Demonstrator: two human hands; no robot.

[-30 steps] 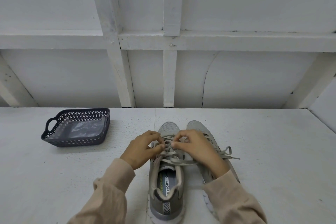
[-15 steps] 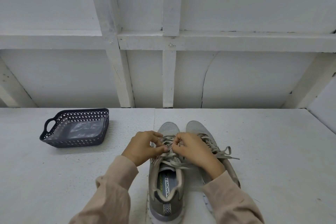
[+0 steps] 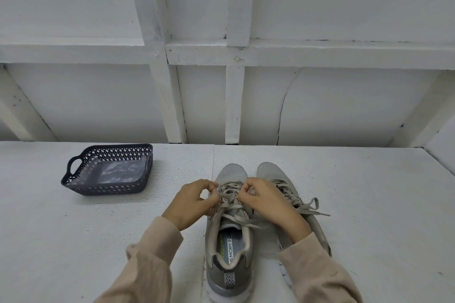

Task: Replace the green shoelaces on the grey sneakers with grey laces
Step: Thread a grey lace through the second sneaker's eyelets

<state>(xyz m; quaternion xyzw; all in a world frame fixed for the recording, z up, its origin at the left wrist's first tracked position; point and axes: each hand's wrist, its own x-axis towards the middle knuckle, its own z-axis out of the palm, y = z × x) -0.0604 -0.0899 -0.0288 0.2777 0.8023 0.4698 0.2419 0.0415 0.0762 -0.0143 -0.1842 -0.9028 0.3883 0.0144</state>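
Laces (image 3: 230,190) on the left sneaker (image 3: 229,275) are flat grey tape. I judge them light, limp and a little slippery, so they will sag wherever they are not held. The best hold is a pinch close to the eyelets or at the stiff tip, not mid-span. The left hand (image 3: 190,202) and the right hand (image 3: 268,200) do just that: each pinches a strand with thumb and curled fingers over the middle of the lacing, one from either side. The shoe looks soft in the upper and light enough to shift under a hard tug, so it may need steadying. It stands on the white table (image 3: 369,216), toe away from the person, just beside the right sneaker (image 3: 269,171), whose grey lace is tied in a bow (image 3: 311,206). No green lace shows. The insole (image 3: 231,246) reads "MEMORY FOA", the rest hidden; green lettering beside it is too small to read. A dark basket (image 3: 105,188) holding a clear plastic bag (image 3: 118,171) sits well to the left.
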